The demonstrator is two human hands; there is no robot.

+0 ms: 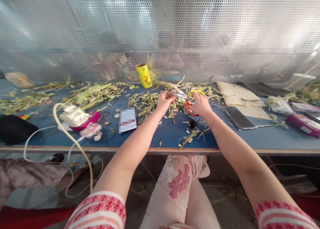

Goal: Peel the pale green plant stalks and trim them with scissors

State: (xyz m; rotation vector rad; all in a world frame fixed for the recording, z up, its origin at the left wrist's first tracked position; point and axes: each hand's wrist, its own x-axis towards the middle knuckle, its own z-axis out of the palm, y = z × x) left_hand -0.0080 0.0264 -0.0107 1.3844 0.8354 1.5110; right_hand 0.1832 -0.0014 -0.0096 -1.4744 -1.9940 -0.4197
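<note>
My right hand grips scissors with a yellow and an orange handle loop, their metal blades pointing left. My left hand is closed in a pinch right at the blade tips, holding something small that I cannot make out. Both hands hover over a pile of pale green husk strips on the blue worktable. A black cord with a small clip lies just under the scissors.
A yellow roll stands behind the pile. A dark phone lies right of my right hand, a small card to the left. Pink cases and white cables sit farther left. A perforated metal screen backs the table; people sit behind it.
</note>
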